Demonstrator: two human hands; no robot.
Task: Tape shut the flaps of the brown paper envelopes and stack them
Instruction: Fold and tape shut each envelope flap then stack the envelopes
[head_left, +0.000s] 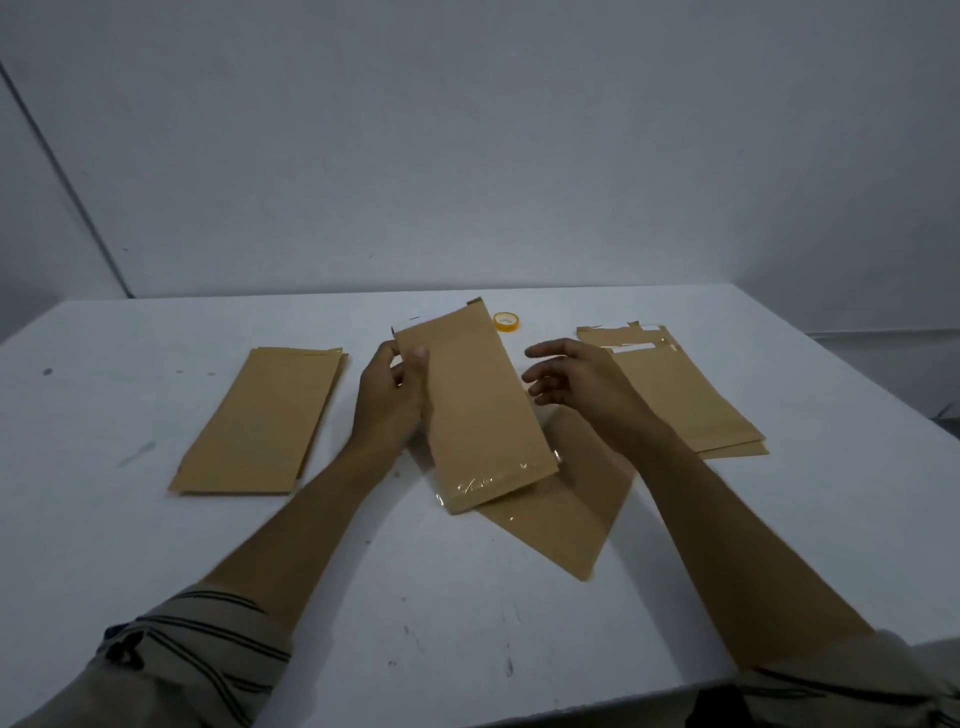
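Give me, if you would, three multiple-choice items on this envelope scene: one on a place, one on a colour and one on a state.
1. Where is the tape roll?
A. on a chair
B. on the table, beyond the held envelope
C. on the floor

2. What colour is it?
A. yellow
B. blue
C. red

3. The right hand is:
A. gripping scissors
B. a closed fist
C. open, holding nothing

Key: B, it lies on the white top behind the envelope; A, its ring is yellow; C, its fingers are loosely spread with nothing in them.
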